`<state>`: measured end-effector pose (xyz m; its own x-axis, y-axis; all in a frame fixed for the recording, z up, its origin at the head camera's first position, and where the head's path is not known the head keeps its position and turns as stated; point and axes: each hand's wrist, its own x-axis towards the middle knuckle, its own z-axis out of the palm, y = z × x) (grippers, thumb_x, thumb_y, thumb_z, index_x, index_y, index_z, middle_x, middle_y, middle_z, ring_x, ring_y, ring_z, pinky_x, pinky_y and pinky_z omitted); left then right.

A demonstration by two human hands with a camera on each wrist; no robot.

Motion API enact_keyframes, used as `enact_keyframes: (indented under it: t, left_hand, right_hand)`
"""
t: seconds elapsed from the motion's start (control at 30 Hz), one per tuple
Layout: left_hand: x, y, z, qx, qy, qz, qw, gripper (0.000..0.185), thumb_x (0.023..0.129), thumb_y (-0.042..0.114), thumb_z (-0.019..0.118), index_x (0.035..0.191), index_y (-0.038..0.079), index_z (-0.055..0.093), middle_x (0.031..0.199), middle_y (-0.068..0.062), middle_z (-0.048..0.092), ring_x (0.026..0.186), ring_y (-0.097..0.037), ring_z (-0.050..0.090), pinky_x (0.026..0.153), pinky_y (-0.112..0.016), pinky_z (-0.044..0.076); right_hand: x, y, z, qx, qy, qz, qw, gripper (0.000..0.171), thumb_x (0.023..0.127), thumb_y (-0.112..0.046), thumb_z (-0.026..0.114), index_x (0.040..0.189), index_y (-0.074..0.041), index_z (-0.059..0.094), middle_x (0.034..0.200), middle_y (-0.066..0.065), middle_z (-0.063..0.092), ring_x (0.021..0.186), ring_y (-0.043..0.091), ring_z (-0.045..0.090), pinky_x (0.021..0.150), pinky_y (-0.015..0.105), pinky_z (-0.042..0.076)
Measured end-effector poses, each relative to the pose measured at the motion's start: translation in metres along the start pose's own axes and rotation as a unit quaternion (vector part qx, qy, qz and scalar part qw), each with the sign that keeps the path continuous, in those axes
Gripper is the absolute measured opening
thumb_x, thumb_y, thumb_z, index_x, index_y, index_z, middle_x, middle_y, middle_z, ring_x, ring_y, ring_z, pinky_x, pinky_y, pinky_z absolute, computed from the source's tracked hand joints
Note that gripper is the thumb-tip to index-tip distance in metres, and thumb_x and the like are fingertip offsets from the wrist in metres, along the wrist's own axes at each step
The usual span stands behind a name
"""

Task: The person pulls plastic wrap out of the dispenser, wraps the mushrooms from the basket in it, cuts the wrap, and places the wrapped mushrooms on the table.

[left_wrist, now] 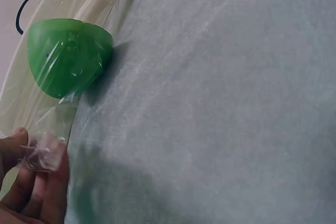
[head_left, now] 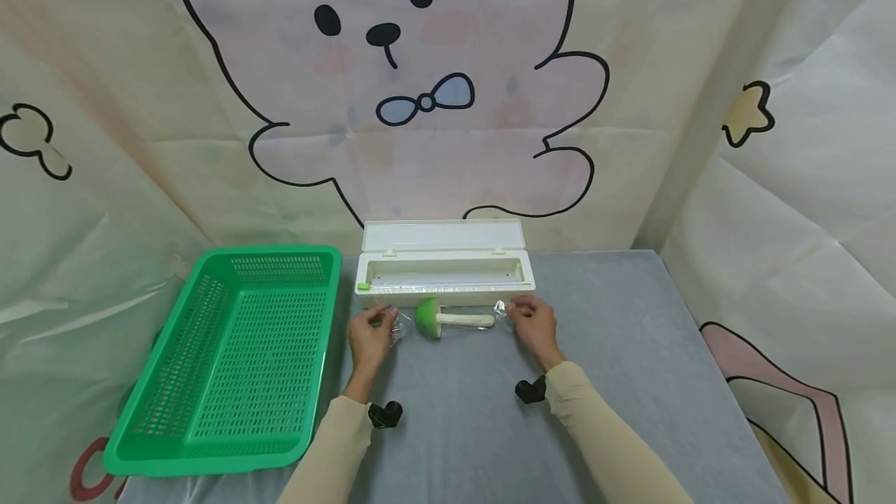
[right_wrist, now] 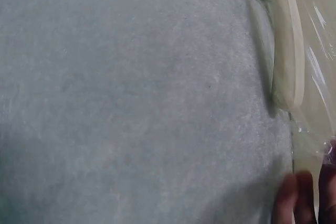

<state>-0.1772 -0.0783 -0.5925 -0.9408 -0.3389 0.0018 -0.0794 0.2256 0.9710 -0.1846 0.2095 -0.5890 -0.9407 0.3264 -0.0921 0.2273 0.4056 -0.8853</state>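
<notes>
A ladle-like utensil with a rounded green head (head_left: 427,319) and a cream handle (head_left: 465,320) lies crosswise under clear plastic wrap (left_wrist: 63,114). My left hand (head_left: 371,342) pinches the bunched wrap to the left of the green head, as the left wrist view shows. At the handle end, my right hand (head_left: 535,327) pinches the other gathered end of the wrap. Just behind the utensil stands a white wrap dispenser box (head_left: 448,298), its lid (head_left: 443,236) raised and a small green slider (head_left: 363,286) at its left front edge.
A green perforated basket (head_left: 318,379) stands on the left of the grey-covered table (head_left: 469,426). Printed curtains (head_left: 651,138) surround the table at the back and sides. A black wrist strap piece (head_left: 386,414) hangs by each cuff.
</notes>
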Motion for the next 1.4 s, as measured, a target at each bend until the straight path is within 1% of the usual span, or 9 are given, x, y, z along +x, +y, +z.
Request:
enact_keyframes:
  t: [0.17, 0.3, 0.47, 0.63, 0.9, 0.97, 1.13, 1.27, 1.4]
  left_hand:
    - [0.000, 0.004, 0.001, 0.052, -0.009, 0.012, 0.9985, 0.018, 0.096, 0.008, 0.071, 0.107, -0.004, 0.077, 0.082, -0.015, 0.073, 0.070, -0.024, 0.070, 0.054, -0.020, 0.053]
    - [-0.001, 0.009, 0.000, 0.033, -0.027, -0.002, 0.9991, 0.018, 0.098, 0.007, 0.067, 0.108, -0.005, 0.076, 0.081, -0.016, 0.072, 0.070, -0.026, 0.071, 0.054, -0.023, 0.056]
    - [-0.001, 0.012, -0.001, -0.001, -0.041, -0.027, 0.9988, 0.021, 0.100, 0.006, 0.065, 0.111, -0.009, 0.073, 0.084, -0.019, 0.070, 0.068, -0.031, 0.071, 0.051, -0.028, 0.058]
    - [-0.001, 0.011, -0.001, 0.033, -0.037, -0.009, 0.9987, 0.020, 0.099, 0.006, 0.066, 0.111, -0.008, 0.074, 0.085, -0.018, 0.072, 0.068, -0.021, 0.069, 0.051, -0.024, 0.055]
    - [-0.003, 0.013, -0.001, -0.038, -0.060, -0.011, 0.9974, 0.022, 0.098, -0.003, 0.063, 0.118, -0.009, 0.071, 0.085, -0.023, 0.069, 0.061, -0.020, 0.069, 0.055, -0.032, 0.060]
    - [-0.004, 0.022, -0.003, -0.055, -0.061, -0.019, 0.9964, 0.024, 0.098, -0.005, 0.062, 0.120, -0.009, 0.070, 0.085, -0.024, 0.069, 0.061, -0.020, 0.068, 0.060, -0.038, 0.061]
    - [-0.002, 0.029, -0.007, -0.089, -0.074, -0.060, 0.9914, 0.021, 0.098, -0.005, 0.063, 0.116, -0.011, 0.071, 0.089, -0.024, 0.071, 0.066, -0.015, 0.067, 0.063, -0.033, 0.060]
    - [0.002, 0.028, -0.012, -0.075, -0.111, -0.094, 0.9865, 0.020, 0.099, 0.001, 0.064, 0.114, -0.009, 0.073, 0.097, -0.020, 0.073, 0.076, -0.014, 0.067, 0.071, -0.032, 0.056]
    - [0.003, 0.032, -0.016, -0.017, -0.143, -0.081, 0.9863, 0.026, 0.092, 0.005, 0.075, 0.114, -0.008, 0.073, 0.106, -0.019, 0.073, 0.090, -0.020, 0.067, 0.077, -0.034, 0.055]
  right_hand:
    - [-0.002, -0.001, -0.001, 0.040, -0.029, 0.003, 0.999, 0.020, 0.097, -0.009, 0.069, 0.108, 0.007, 0.072, 0.084, 0.015, 0.069, 0.069, 0.011, 0.064, 0.061, 0.023, 0.053]
    - [-0.003, -0.003, -0.001, 0.102, -0.061, 0.015, 0.993, 0.019, 0.099, -0.005, 0.066, 0.111, 0.009, 0.068, 0.090, 0.020, 0.068, 0.073, 0.017, 0.072, 0.065, 0.030, 0.060]
    - [-0.006, -0.006, -0.004, 0.084, -0.104, 0.000, 0.991, 0.023, 0.096, -0.008, 0.071, 0.114, 0.005, 0.069, 0.101, 0.016, 0.066, 0.076, 0.013, 0.067, 0.068, 0.029, 0.058]
    - [-0.007, -0.004, -0.008, 0.103, -0.128, 0.009, 0.986, 0.025, 0.091, 0.002, 0.073, 0.113, 0.010, 0.065, 0.103, 0.021, 0.067, 0.079, 0.013, 0.065, 0.068, 0.027, 0.056]
    - [-0.003, -0.003, -0.013, 0.145, -0.111, 0.025, 0.983, 0.021, 0.093, 0.009, 0.066, 0.114, 0.013, 0.064, 0.106, 0.026, 0.069, 0.084, 0.015, 0.067, 0.075, 0.034, 0.059]
    - [-0.004, -0.005, -0.016, 0.162, -0.110, 0.027, 0.980, 0.024, 0.094, 0.011, 0.064, 0.118, 0.012, 0.064, 0.111, 0.028, 0.067, 0.085, 0.015, 0.067, 0.076, 0.032, 0.059]
    - [-0.004, -0.012, -0.022, 0.177, -0.106, 0.045, 0.977, 0.024, 0.095, 0.010, 0.062, 0.119, 0.012, 0.066, 0.114, 0.023, 0.069, 0.085, 0.012, 0.068, 0.081, 0.032, 0.059]
    - [-0.003, -0.017, -0.027, 0.191, -0.116, 0.054, 0.973, 0.021, 0.094, 0.009, 0.065, 0.113, 0.017, 0.067, 0.107, 0.018, 0.073, 0.084, 0.009, 0.069, 0.090, 0.038, 0.057]
    - [-0.004, -0.020, -0.033, 0.176, -0.150, 0.031, 0.972, 0.027, 0.089, 0.006, 0.073, 0.112, 0.018, 0.066, 0.110, 0.019, 0.073, 0.090, 0.011, 0.069, 0.086, 0.031, 0.057]
